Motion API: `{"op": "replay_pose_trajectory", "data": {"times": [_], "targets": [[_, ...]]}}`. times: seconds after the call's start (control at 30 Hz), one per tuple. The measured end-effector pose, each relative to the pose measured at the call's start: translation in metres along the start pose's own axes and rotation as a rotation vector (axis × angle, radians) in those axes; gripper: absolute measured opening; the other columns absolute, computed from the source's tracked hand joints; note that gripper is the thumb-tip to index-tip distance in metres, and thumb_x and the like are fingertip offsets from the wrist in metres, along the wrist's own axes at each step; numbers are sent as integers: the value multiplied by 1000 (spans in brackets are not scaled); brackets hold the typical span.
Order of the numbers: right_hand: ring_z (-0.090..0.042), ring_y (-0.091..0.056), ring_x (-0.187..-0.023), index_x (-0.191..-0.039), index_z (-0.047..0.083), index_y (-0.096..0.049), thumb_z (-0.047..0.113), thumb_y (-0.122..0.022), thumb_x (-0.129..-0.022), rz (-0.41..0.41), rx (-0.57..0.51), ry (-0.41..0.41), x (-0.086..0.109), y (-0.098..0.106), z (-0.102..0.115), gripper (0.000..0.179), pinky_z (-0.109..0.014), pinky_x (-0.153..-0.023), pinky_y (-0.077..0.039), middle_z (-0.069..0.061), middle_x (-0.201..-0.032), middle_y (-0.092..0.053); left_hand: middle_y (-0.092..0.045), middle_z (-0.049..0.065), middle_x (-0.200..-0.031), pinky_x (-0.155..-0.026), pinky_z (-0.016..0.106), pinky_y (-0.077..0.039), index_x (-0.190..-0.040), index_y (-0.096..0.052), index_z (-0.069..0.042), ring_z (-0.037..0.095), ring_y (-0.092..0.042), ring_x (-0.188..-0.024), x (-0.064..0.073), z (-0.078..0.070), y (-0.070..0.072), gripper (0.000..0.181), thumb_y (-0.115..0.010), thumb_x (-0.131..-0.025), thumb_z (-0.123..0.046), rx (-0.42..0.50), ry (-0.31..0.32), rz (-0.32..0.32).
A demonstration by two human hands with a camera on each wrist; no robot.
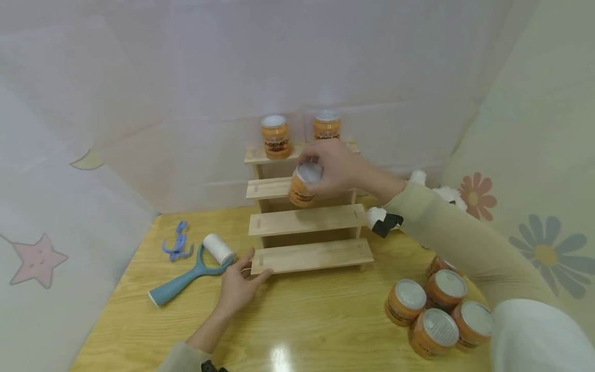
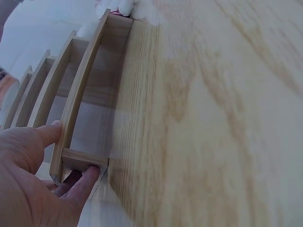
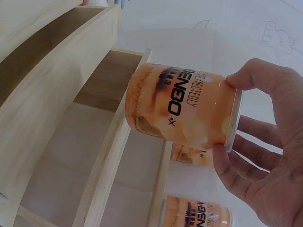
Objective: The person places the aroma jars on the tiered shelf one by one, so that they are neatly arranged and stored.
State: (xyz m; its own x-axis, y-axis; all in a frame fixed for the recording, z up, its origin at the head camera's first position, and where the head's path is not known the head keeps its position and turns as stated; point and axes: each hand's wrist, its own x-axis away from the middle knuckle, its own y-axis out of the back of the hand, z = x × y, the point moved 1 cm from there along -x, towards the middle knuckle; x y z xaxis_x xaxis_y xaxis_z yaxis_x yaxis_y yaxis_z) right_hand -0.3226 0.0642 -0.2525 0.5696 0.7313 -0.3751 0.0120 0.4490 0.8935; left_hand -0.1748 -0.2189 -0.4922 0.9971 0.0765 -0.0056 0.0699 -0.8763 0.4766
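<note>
My right hand (image 1: pixel 335 166) holds an orange can (image 1: pixel 302 192) by its silver top rim, thumb on one side and fingers on the other. The can hangs slightly tilted over the second-highest step of a wooden stepped shelf (image 1: pixel 307 221). In the right wrist view, dark lettering shows on the can (image 3: pixel 182 106). My left hand (image 1: pixel 239 287) grips the left end of the lowest step. The left wrist view shows its thumb on the step (image 2: pixel 78 104) and fingertips against the end support. Two more cans, left (image 1: pixel 276 139) and right (image 1: pixel 327 126), stand on the top step.
A group of several orange cans (image 1: pixel 434 333) stands at the table's right, under my right arm. At the left lie a blue-handled lint roller (image 1: pixel 178 284) and a purple-blue hooked plastic piece (image 1: pixel 178 243). White fluffy items (image 1: pixel 375 216) sit right of the shelf. Pale fabric walls surround the table.
</note>
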Motion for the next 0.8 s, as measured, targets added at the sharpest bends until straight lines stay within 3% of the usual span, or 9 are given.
{"op": "replay_pose_trajectory", "data": {"times": [0.3, 0.57, 0.8], "targets": [[-20, -67, -97, -114, 9, -77, 28, -84, -77, -67, -8, -21, -22, -6, -2, 42, -32, -74, -56, -4, -105, -76, -42, 18, -168, -112, 47, -55, -162, -41, -2, 41, -56, -143, 0, -3, 0, 86, -85, -94, -30, 13, -9, 14], [-19, -64, -95, -114, 12, -77, 28, -84, -78, -59, -52, -28, -44, -17, 4, 40, -32, -78, -53, -2, -105, -76, -42, 18, -168, -113, 48, -54, -163, -41, -3, 42, -56, -142, 4, -1, 3, 86, -85, -94, -31, -2, -4, 4], [-18, -63, -98, -116, 13, -76, 31, -85, -80, -24, -66, -83, -53, -26, 3, 41, -31, -81, -54, -2, -108, -75, -42, 17, -168, -113, 47, -54, -162, -42, -2, 41, -56, -142, 7, -1, 4, 85, -85, -94, -30, 3, -3, 1]]}}
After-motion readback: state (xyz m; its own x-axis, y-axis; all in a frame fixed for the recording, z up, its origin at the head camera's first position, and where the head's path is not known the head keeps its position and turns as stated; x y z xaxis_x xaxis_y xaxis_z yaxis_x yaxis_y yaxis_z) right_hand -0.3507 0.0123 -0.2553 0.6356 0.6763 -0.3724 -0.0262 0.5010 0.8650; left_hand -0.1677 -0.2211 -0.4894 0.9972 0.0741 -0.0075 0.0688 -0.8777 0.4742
